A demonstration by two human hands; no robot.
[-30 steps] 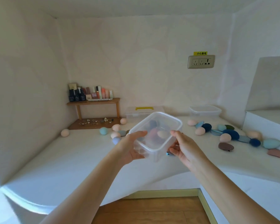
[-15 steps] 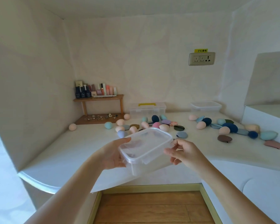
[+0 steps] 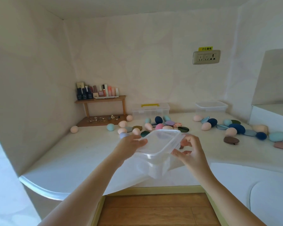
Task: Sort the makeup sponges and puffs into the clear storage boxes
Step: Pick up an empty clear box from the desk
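Observation:
I hold a clear plastic storage box (image 3: 160,144) with both hands just above the front of the white counter (image 3: 82,154). My left hand (image 3: 129,145) grips its left side and my right hand (image 3: 189,150) holds its right edge. The box looks empty. Behind it lie several pastel sponges and flat puffs, among them a pink sponge (image 3: 158,126) and a dark green puff (image 3: 183,129). To the right a second scatter spreads out, with a navy puff (image 3: 237,128) and a brown puff (image 3: 231,140). Another clear box (image 3: 211,107) stands at the back right.
A lidded clear case with a yellow handle (image 3: 150,109) stands against the back wall. A small wooden shelf (image 3: 103,99) with bottles fills the back left corner, jewellery beneath it. A wall socket (image 3: 206,57) is up right. A white raised ledge (image 3: 271,115) borders the right.
The box has come down from chest height toward the counter's front, turning flatter. Both hands kept their hold. My view has tilted down and shifted left.

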